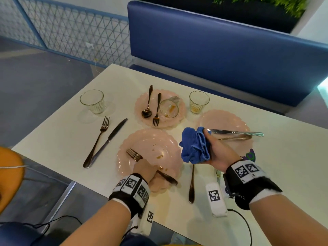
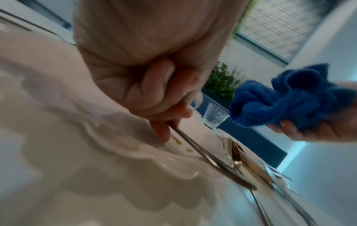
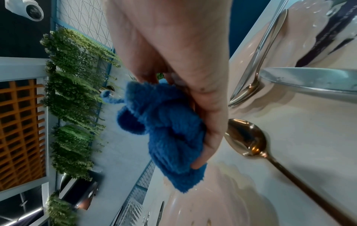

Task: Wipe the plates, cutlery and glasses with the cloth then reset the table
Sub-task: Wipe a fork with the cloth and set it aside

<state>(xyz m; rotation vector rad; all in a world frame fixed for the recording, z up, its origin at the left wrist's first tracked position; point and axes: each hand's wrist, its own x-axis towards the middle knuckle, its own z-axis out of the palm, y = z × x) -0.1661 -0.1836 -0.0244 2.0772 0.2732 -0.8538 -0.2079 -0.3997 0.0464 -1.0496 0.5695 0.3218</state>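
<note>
Left hand (image 1: 144, 172), nearest the camera, has its fingers curled round a fork (image 1: 134, 155) lying on the closest pink plate (image 1: 159, 139), which shows sauce spots. Right hand (image 1: 217, 153) is balled round the blue cloth (image 1: 194, 148), held just above the table (image 1: 284, 174) btwn two plates. Fork looks thin, stiff, prob slick w/ grease, so grip mid-handle. Cloth is soft and bunches easily. Plates and glasses look fragile; take a plate by its scalloped rim.

Three scalloped pink plates (image 1: 170, 139) are sitting on the table; the near one, sauce-smeared, is carrying a fork (image 1: 134, 154). A crumpled blue cloth (image 1: 194, 148) is hanging above, between the near and right plates. Glasses (image 1: 92, 101) are standing at the far side, one lying tipped on the far plate.
</note>
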